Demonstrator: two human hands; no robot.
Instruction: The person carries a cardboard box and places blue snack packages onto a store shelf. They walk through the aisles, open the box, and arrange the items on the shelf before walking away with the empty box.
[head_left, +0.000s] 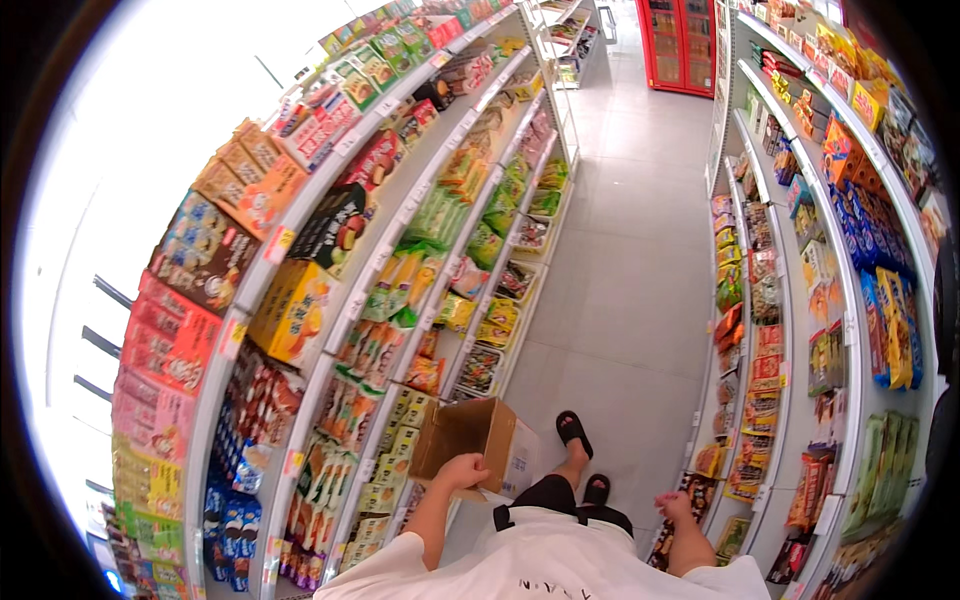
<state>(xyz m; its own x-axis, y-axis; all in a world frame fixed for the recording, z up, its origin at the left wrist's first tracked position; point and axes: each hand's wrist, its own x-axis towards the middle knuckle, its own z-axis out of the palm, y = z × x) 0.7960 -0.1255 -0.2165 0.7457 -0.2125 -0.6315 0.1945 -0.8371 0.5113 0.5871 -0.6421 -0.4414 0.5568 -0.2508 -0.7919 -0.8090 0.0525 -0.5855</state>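
My left hand (466, 471) grips the near edge of an open cardboard box (499, 444). The part of the box's inside that I can see holds nothing, and its right side bears printing. The box is by the lower shelves on the left, beside yellow-and-white snack packs (401, 448). Down at my right side hangs my right hand (675, 505), its fingers loosely bent with nothing seen in them. It is nearest the lower shelves on the right, close to dark brown snack packs (694, 496).
Tall shelving (409, 225) of packaged snacks lines the left, and another shelf unit (799, 300) stands on the right. Grey tiled floor (611, 277) runs between them, under my black slippers. A red glass-door cabinet (679, 45) stands at the aisle's far end.
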